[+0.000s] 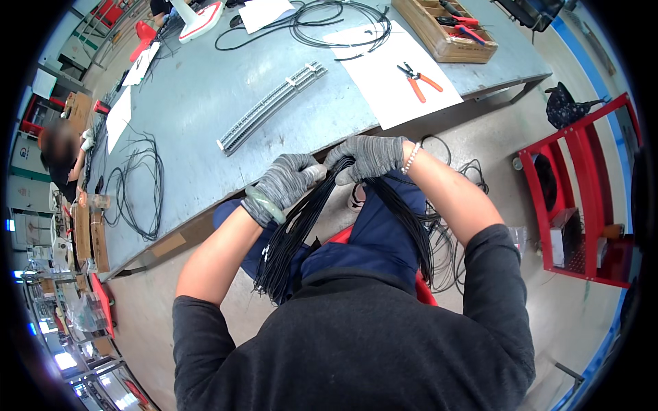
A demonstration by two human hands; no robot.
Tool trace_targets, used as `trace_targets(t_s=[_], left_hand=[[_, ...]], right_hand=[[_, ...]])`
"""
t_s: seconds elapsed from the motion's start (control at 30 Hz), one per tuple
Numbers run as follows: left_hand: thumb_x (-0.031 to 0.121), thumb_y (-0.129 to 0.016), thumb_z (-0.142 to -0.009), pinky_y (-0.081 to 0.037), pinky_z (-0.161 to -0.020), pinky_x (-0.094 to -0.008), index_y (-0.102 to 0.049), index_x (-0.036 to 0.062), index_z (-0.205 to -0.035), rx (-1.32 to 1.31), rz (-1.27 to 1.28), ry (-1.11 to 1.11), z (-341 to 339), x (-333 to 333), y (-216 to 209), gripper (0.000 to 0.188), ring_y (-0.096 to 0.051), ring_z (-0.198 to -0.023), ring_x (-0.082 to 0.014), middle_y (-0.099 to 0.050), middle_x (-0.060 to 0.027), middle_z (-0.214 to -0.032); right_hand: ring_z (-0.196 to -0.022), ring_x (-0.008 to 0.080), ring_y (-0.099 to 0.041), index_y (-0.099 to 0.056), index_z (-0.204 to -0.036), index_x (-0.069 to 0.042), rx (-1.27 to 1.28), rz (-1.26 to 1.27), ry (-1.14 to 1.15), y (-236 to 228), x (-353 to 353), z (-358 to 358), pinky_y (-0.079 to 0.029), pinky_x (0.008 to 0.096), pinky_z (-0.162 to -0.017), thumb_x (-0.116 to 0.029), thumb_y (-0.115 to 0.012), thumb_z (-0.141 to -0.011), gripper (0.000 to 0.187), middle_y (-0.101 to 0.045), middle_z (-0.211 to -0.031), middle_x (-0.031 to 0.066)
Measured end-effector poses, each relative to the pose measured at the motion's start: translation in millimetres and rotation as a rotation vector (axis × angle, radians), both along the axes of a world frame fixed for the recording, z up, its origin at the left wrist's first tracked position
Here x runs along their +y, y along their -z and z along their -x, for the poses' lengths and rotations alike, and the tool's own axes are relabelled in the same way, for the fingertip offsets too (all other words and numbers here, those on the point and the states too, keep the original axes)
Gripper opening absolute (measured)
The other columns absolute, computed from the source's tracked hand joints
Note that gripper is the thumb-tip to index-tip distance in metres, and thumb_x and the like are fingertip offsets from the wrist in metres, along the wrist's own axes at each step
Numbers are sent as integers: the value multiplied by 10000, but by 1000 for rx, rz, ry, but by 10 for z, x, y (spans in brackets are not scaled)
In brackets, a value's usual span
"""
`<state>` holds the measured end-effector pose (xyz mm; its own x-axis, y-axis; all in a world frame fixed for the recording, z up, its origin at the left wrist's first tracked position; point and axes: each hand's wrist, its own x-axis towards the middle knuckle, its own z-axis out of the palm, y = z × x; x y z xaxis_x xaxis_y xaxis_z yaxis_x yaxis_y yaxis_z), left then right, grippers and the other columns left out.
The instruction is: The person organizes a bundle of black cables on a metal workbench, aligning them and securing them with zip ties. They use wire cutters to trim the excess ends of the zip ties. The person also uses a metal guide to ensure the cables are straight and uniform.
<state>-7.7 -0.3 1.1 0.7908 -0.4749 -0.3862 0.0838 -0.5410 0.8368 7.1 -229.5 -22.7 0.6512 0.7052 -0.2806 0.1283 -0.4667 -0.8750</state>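
Note:
A thick bundle of black wires [299, 229] hangs folded over my lap, its two ends falling to either side. My right hand [370, 157], in a grey knitted glove, is closed around the bundle at its upper bend. Just left of it, my gloved left hand [288, 181] has its fingers curled in at the bundle's left part, thumb and fingertips by the wires. Both hands are just off the table's near edge. What the left fingers pinch is partly hidden by the glove.
On the grey table [192, 89] lie a slotted grey rail [272, 103], orange-handled pliers [418, 82] on white paper [377, 92], coiled black cable [329, 24] and loose wires [140, 185]. A wooden tool box [445, 48] stands far right. A red cart [582, 198] is right; a co-worker [63, 154] sits left.

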Motion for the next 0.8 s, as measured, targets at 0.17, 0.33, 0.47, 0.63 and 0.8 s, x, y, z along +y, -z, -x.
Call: trace_targets(t_s=[0.17, 0.33, 0.47, 0.63, 0.8], left_hand=[[306, -723, -845, -512, -687, -258, -685, 44, -1069, -225, -72, 181, 200, 419, -406, 347, -620, -721, -116, -701, -44, -851], [56, -687, -778, -488, -704, -250, -658, 2, -949, -349, -547, -189, 406, 2396, -1368, 182, -586, -741, -127, -621, -19, -781], [215, -600, -900, -459, -833, -334, -615, -12, -1133, -593, -983, -758, 1361, 5365, -1695, 325, -620, -943, -229, -664, -174, -989], [346, -422, -968, -449, -849, -450, -573, -10, -1230, -131, -1548, -1264, 2823, 5868, -1110, 467, -578, -1005, -353, -614, -210, -1200], [600, -545, -851, -468, -904, -408, -708, 135, -1070, 959, -1599, 257, 3678, 5926, -19, 540, -615, -1036, -236, -686, -69, -1112]], right_hand=[[-687, 126, -605, -672, -1100, -78, 105, 36, 54, -43, -33, 22, -527, 282, -656, -185, -685, -861, 263, -672, -864, 50], [-581, 105, -580, -682, -1069, -88, 67, 0, 85, 75, -72, 3, -511, 277, -564, -185, -682, -850, 240, -656, -761, 26], [-602, 89, -574, -649, -1114, -45, 42, 15, 108, 140, -9, -68, -507, 254, -552, -135, -683, -872, 261, -643, -780, 44], [-597, 82, -560, -667, -1070, -78, 83, 139, 188, 32, 19, -34, -494, 251, -559, -191, -693, -872, 228, -621, -718, 13], [-614, 86, -582, -668, -1064, -77, -42, 48, 45, 41, 349, -90, -507, 268, -594, -192, -687, -859, 236, -648, -755, 30]])
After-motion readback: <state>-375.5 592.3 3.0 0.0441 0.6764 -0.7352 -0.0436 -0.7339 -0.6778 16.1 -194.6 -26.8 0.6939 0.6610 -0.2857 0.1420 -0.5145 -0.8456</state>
